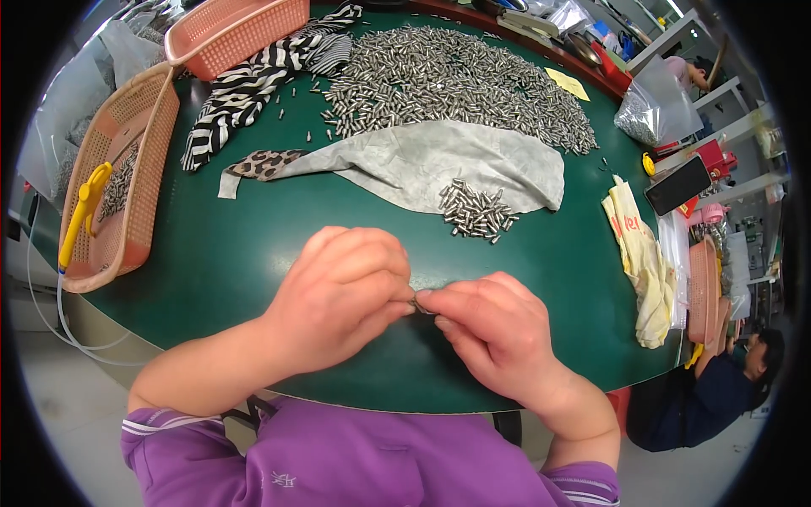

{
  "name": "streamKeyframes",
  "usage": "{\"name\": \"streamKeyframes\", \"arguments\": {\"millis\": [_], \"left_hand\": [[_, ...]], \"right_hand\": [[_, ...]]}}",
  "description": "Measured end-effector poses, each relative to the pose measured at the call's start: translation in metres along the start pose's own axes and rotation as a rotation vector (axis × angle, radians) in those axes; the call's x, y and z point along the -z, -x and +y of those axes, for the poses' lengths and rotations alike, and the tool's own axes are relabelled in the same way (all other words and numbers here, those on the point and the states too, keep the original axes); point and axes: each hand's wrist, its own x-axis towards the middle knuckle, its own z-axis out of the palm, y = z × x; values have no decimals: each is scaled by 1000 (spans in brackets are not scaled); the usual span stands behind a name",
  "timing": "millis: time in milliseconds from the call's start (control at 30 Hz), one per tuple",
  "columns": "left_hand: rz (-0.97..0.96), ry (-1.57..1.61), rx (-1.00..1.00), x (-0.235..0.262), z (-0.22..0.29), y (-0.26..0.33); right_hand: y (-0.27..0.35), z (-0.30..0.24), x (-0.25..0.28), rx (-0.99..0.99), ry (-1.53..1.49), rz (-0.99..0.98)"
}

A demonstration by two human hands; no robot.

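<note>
My left hand [342, 296] and my right hand [498, 329] meet above the near part of the green table, fingertips pinched together. Between them sits a small metal part [421, 308], mostly covered by the fingers, so its exact shape is hidden. Just beyond my hands lies a small heap of silvery cylindrical metal parts [478, 211], partly on a grey cloth [456, 156] with a leopard-print end. Behind the cloth spreads a much larger pile of similar metal parts [456, 80].
At the left, a pink basket [165, 110] holds metal parts and a yellow air gun [87, 203]; another pink basket [245, 38] stands behind. A striped cloth [245, 93] lies nearby. To the right are a phone [678, 185] and pale yellow gloves [639, 262]. Another person [710, 397] sits beyond.
</note>
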Motion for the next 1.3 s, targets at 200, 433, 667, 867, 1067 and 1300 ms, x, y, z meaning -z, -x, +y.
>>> {"name": "streamKeyframes", "arguments": {"millis": [200, 433, 667, 867, 1067, 1300], "left_hand": [[-36, -29, -14, 0, 0, -1], [-31, -57, -31, 1, 3, -1], [31, 14, 9, -1, 0, -1], [16, 27, 13, -1, -1, -1], [-41, -40, -12, 2, 3, -3], [-95, -156, -113, 1, 4, -3]], "right_hand": [[3, -1, 0, 49, 117, 7], [0, -4, 1, -30, -12, 10], [0, -2, 2, -29, -53, 19], [3, 1, -1, -17, -34, 29], [6, 0, -2, 39, 113, 8], [4, -1, 0, -48, 42, -26]]}}
